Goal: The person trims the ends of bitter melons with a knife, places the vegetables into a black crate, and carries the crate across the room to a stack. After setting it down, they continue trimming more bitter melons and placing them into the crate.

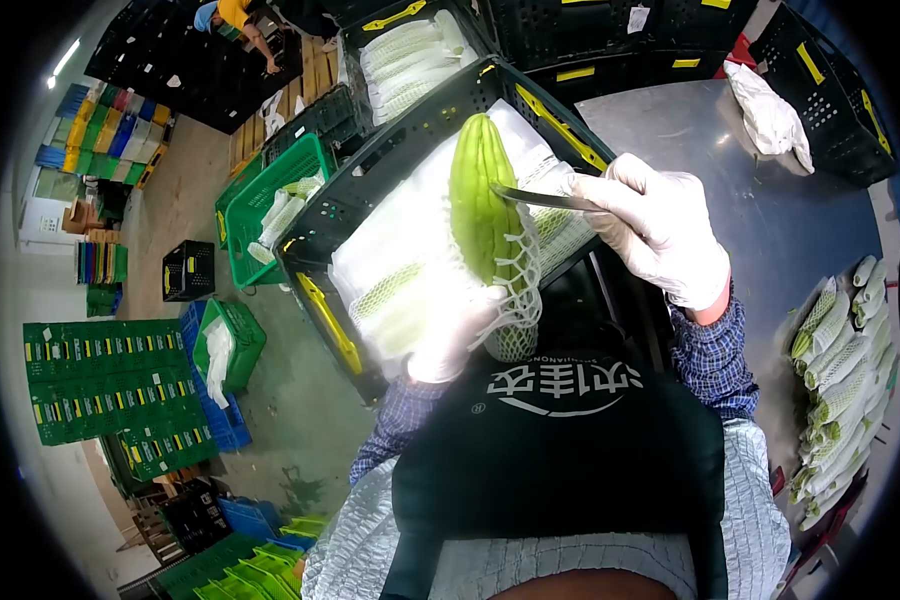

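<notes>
A light green, ridged bitter melon (478, 200) stands upright in front of me, its upper part bare. White foam netting (518, 275) is bunched around its lower half. My left hand (448, 335), in a white glove, is closed around the netted lower end; glare washes out some of the fingers. In my gloved right hand (660, 225) is a slim, dark knife (545, 199), pinched near its handle end. The knife's tip touches the melon's right side. Behind the melon, a black crate (355, 185) holds white sheeting (385, 225) and netted melons (388, 290).
A metal table (660, 130) to the right bears a pile of netted melons (840, 400) and a white bag (767, 115). Green baskets (242, 235) and stacked green crates (110, 385) stand left. A person (240, 20) bends over black crates at the far back.
</notes>
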{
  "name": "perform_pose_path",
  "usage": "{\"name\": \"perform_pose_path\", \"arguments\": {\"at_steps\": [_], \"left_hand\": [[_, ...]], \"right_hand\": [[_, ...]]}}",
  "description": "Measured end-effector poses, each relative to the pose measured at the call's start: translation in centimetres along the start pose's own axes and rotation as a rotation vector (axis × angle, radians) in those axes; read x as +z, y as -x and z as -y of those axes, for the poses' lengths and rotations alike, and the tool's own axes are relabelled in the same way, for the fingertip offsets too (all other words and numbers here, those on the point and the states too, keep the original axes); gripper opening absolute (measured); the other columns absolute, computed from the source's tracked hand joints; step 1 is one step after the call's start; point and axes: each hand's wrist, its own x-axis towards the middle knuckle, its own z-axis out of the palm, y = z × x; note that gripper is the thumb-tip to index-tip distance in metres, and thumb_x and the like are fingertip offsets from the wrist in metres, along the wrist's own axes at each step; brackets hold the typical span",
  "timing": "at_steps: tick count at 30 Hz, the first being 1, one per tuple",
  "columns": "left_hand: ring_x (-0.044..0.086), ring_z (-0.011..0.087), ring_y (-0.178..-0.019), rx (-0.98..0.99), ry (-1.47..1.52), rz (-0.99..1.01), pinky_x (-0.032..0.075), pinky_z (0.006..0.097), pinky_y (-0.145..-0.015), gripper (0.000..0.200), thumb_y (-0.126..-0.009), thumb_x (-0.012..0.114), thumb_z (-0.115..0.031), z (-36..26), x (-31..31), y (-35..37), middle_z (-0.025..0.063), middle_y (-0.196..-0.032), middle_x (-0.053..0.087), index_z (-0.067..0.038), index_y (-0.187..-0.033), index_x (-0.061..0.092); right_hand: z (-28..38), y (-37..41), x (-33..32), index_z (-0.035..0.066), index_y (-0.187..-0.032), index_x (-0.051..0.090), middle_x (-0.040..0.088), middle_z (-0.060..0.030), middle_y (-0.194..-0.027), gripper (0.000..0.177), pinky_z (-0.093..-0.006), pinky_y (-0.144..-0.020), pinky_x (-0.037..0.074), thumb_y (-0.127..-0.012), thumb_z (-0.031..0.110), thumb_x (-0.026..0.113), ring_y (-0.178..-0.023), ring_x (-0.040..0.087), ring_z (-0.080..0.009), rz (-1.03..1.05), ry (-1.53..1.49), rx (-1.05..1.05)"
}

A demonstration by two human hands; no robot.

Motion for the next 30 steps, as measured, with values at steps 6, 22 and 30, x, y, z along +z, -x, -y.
{"name": "perform_pose_path", "arguments": {"at_steps": [6, 22, 30], "left_hand": [[0.065, 0.0184, -0.099, 0.007, 0.077, 0.051, 0.056, 0.0336, -0.084, 0.032, -0.094, 0.068, -0.010, 1.1, -1.9, -0.5, 0.0093, -0.114, 0.066, 0.000, -0.124, 0.062], [0.063, 0.0176, -0.103, 0.052, 0.132, 0.119, 0.052, 0.0329, -0.092, 0.031, -0.093, 0.066, -0.008, 1.4, -3.5, -0.8, 0.0085, -0.111, 0.067, 0.002, -0.122, 0.063], [0.063, 0.0212, -0.110, 0.023, 0.132, 0.137, 0.052, 0.0367, -0.096, 0.046, -0.091, 0.067, -0.008, 0.9, -3.4, -0.6, 0.0123, -0.124, 0.064, 0.003, -0.134, 0.055]], "right_hand": [[-0.1, 0.1, 0.5, 0.012, -0.105, 0.075, 0.064, -0.0058, -0.079, 0.020, -0.0286, -0.054, 0.048, -0.090, 0.024, 0.071, -0.062, 0.063, -0.0197, 0.009, -0.104, 0.036], [0.8, -0.8, 1.8, 0.012, -0.109, 0.075, 0.068, -0.0056, -0.088, 0.024, -0.0288, -0.056, 0.050, -0.091, 0.027, 0.069, -0.064, 0.065, -0.0208, 0.026, -0.084, 0.040], [1.1, -1.1, 1.4, 0.012, -0.107, 0.075, 0.067, -0.0053, -0.087, 0.023, -0.0288, -0.055, 0.050, -0.090, 0.028, 0.070, -0.063, 0.064, -0.0203, 0.032, -0.042, 0.018]]}}
